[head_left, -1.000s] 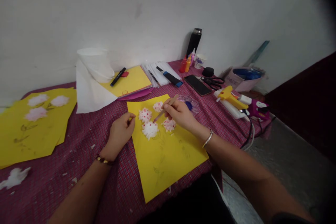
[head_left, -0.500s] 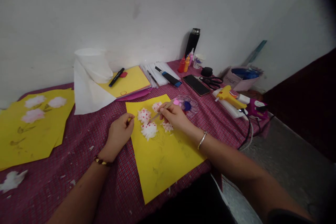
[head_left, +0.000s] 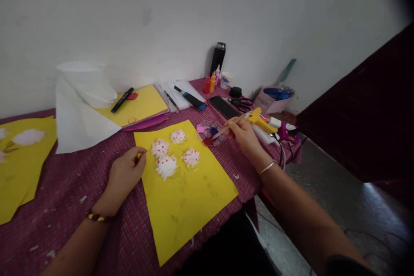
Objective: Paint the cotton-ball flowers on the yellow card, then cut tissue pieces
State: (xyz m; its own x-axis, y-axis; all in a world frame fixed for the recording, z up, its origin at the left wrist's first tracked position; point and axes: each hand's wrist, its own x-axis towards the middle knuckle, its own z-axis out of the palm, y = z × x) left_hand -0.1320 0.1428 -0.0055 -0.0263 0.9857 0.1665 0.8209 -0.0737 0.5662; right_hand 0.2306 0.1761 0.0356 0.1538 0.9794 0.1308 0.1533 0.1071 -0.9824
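Observation:
A yellow sheet of paper [head_left: 194, 202] carries several fluffy white paper flowers [head_left: 166, 167] dotted with red, and faint pencil lines below them. My left hand [head_left: 127, 170] is closed at the sheet's left edge, thumb and forefinger together on the paper. In my right hand [head_left: 244, 136] is a slim wooden stick [head_left: 223, 130], pinched between the fingers. Its tapered tip points down into the red paint of a clear flower-shaped palette [head_left: 221, 139], which also has pink and dark blue paint in it. Whether the tip has bristles, I cannot tell.
Behind the palette lie a phone [head_left: 223, 108] and black scissors [head_left: 241, 104]. A yellow glue gun [head_left: 263, 121] with cables sits to the right. Paint bottles [head_left: 212, 83], a paper cup [head_left: 227, 79] and a black flask [head_left: 217, 58] stand by the wall. Tissue [head_left: 84, 108] is at left.
My right hand has moved right with the stick, from the white flowers to the palette. My left hand remains at the sheet's edge. The view has turned to the right.

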